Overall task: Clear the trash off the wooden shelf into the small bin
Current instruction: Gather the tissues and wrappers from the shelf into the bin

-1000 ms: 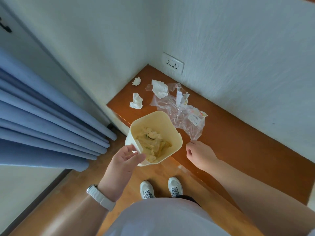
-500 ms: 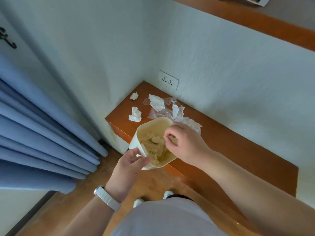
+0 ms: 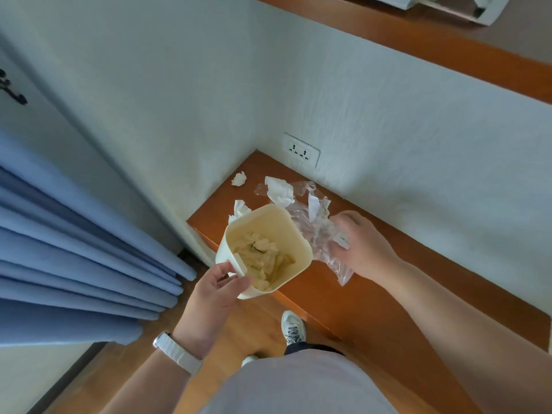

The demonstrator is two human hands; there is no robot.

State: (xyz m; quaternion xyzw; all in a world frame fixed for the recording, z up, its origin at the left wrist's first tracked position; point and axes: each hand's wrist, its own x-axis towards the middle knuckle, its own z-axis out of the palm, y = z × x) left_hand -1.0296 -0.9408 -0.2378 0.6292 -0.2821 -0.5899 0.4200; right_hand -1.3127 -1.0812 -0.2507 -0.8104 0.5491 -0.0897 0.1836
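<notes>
Meanwhile right hand [image 3: 363,248] grips plastic bag [image 3: 318,234] beside bin [image 3: 263,246] near shelf [image 3: 373,297] edge.

Blue curtain [image 3: 74,249] hangs at left, in folds. White double socket [image 3: 301,150] on wall above shelf's far corner. Wooden floor [image 3: 248,333] below, white sneaker [image 3: 293,327] on it. White watch [image 3: 176,352] on wrist.

Three crumpled tissues [image 3: 239,178] [image 3: 279,191] [image 3: 240,209] on the shelf [image 3: 373,300], one clear plastic bag [image 3: 321,234], one small bin [image 3: 263,249], one wall socket [image 3: 301,150], two hands [image 3: 215,294] [image 3: 361,243].
</notes>
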